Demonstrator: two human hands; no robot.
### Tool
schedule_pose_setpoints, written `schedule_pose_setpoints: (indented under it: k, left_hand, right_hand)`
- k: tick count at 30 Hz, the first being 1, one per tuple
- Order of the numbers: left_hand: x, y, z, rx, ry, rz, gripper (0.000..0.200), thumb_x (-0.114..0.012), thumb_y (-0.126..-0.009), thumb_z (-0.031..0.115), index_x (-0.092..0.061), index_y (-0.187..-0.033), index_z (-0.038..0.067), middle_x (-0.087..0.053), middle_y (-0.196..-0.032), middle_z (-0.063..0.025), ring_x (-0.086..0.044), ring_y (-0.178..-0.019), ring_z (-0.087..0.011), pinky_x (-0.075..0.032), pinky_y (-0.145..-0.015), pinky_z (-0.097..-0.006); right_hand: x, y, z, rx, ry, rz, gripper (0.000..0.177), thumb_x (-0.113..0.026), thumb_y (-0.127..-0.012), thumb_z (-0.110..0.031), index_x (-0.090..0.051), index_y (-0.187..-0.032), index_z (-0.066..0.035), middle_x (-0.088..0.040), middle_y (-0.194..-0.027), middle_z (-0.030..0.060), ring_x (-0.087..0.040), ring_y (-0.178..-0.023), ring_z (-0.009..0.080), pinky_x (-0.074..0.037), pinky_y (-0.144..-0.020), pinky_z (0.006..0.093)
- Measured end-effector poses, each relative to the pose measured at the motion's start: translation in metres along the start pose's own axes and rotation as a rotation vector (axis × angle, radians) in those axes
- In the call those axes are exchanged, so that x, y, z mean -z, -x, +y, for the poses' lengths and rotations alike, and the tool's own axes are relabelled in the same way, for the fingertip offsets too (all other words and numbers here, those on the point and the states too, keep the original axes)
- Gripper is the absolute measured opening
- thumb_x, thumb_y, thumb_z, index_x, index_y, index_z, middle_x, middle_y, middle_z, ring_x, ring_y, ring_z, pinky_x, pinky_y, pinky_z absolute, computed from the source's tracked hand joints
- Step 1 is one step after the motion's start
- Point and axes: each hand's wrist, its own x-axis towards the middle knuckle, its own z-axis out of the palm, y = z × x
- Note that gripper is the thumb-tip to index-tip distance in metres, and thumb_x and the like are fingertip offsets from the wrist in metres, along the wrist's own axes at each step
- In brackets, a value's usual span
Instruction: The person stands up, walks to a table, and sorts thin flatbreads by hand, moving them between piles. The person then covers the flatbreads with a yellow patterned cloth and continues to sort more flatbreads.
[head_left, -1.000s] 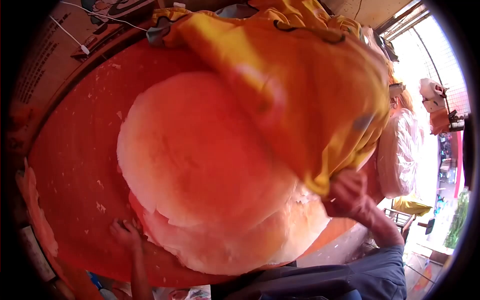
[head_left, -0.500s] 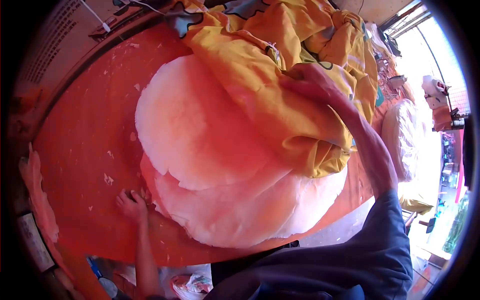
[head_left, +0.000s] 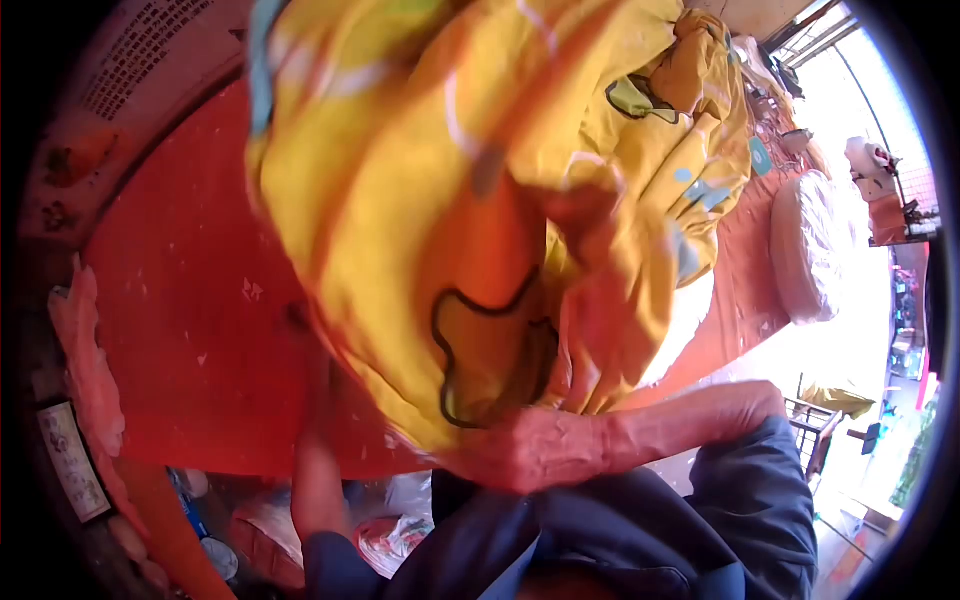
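One yellow cloth spans the red table, its long axis running from the far edge to the near edge, hem toward the person. The right hand is clenched on that hem. Half a second ago the cloth lay bunched farther back, with the white discs bare. Now it hides them and the left hand, so that hand's grip cannot be told. A plastic-wrapped stack sits near the right edge.
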Motion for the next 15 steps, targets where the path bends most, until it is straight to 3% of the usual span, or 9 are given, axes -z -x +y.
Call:
schedule_pose_setpoints:
  k: [1,2,4,7,9,10,11,13,15]
  left_hand:
    - [0.003,0.001,-0.001,-0.005,0.000,0.007,0.051,-0.062,-0.085,0.036,-0.057,-0.121,0.002,-0.057,-0.121,-0.0218,-0.050,-0.115,-0.0405,-0.040,-0.097,-0.0497]
    - [0.003,0.000,-0.002,-0.007,0.007,0.013,0.052,-0.063,-0.084,0.038,-0.057,-0.122,0.002,-0.057,-0.120,-0.0217,-0.050,-0.115,-0.0407,-0.040,-0.097,-0.0500]
    - [0.005,0.000,-0.005,0.012,0.019,0.003,0.055,-0.064,-0.082,0.040,-0.057,-0.122,0.003,-0.056,-0.119,-0.0216,-0.050,-0.114,-0.0412,-0.040,-0.097,-0.0507]
    - [-0.003,0.005,-0.017,0.074,0.021,-0.047,0.057,-0.066,-0.079,0.042,-0.058,-0.122,0.005,-0.056,-0.114,-0.0213,-0.050,-0.110,-0.0424,-0.039,-0.094,-0.0531]
    - [0.006,0.002,-0.019,0.054,0.042,-0.059,0.050,-0.058,-0.089,0.043,-0.060,-0.121,0.005,-0.060,-0.120,-0.0228,-0.048,-0.119,-0.0444,-0.038,-0.100,-0.0515]
    - [0.016,-0.002,-0.014,0.197,0.241,-0.135,0.050,-0.056,-0.092,0.042,-0.059,-0.123,0.004,-0.061,-0.120,-0.0222,-0.050,-0.120,-0.0400,-0.039,-0.100,-0.0481]
    - [0.028,-0.005,-0.006,0.342,0.441,-0.212,0.049,-0.054,-0.095,0.041,-0.058,-0.124,0.002,-0.061,-0.120,-0.0217,-0.051,-0.121,-0.0356,-0.040,-0.100,-0.0447]
    - [0.050,-0.007,0.014,0.276,0.599,-0.259,0.047,-0.053,-0.097,0.039,-0.057,-0.126,0.002,-0.062,-0.119,-0.0171,-0.055,-0.114,-0.0296,-0.042,-0.096,-0.0398]
    - [0.058,-0.011,0.034,0.201,0.757,-0.304,0.044,-0.053,-0.100,0.036,-0.057,-0.127,0.002,-0.063,-0.118,-0.0126,-0.058,-0.108,-0.0235,-0.044,-0.092,-0.0349]
  right_hand:
    - [-0.037,0.018,-0.008,-0.091,-0.137,-0.033,0.047,-0.058,-0.078,-0.013,-0.058,-0.122,0.002,-0.062,-0.104,0.0162,-0.064,-0.101,0.0266,-0.056,-0.068,0.0363]
    - [-0.047,0.034,-0.010,-0.099,-0.138,-0.035,0.047,-0.058,-0.078,-0.013,-0.058,-0.122,0.002,-0.062,-0.104,0.0162,-0.064,-0.101,0.0266,-0.056,-0.068,0.0363]
    - [-0.057,0.063,-0.018,-0.314,-0.086,-0.047,0.034,-0.066,-0.081,-0.016,-0.062,-0.112,-0.004,-0.062,-0.098,0.0130,-0.064,-0.085,0.0280,-0.055,-0.067,0.0389]
    - [-0.026,0.086,-0.024,-0.464,0.067,0.309,0.039,-0.072,-0.076,-0.012,-0.062,-0.113,-0.004,-0.058,-0.083,0.0080,-0.062,-0.074,0.0238,-0.053,-0.062,0.0384]
    - [-0.026,0.103,-0.023,-0.770,-0.086,0.635,0.039,-0.075,-0.077,-0.005,-0.062,-0.113,-0.005,-0.066,-0.093,0.0122,-0.068,-0.083,0.0282,-0.056,-0.070,0.0372]
    - [-0.018,0.114,-0.018,-0.866,-0.126,0.688,0.038,-0.075,-0.080,-0.007,-0.062,-0.115,-0.005,-0.068,-0.091,0.0136,-0.069,-0.084,0.0275,-0.056,-0.070,0.0352]
    - [-0.013,0.120,-0.018,-1.173,-0.156,0.754,0.039,-0.076,-0.080,-0.007,-0.062,-0.116,-0.006,-0.069,-0.088,0.0118,-0.069,-0.078,0.0223,-0.055,-0.070,0.0327]
    - [-0.027,0.148,-0.002,-1.164,-0.116,1.031,0.044,-0.081,-0.077,-0.015,-0.061,-0.115,-0.006,-0.069,-0.081,0.0076,-0.062,-0.065,0.0150,-0.051,-0.061,0.0297]
    - [-0.014,0.157,-0.009,-1.374,0.346,0.970,0.060,-0.086,-0.072,-0.022,-0.057,-0.122,-0.006,-0.067,-0.084,0.0101,-0.061,-0.067,0.0180,-0.050,-0.060,0.0324]
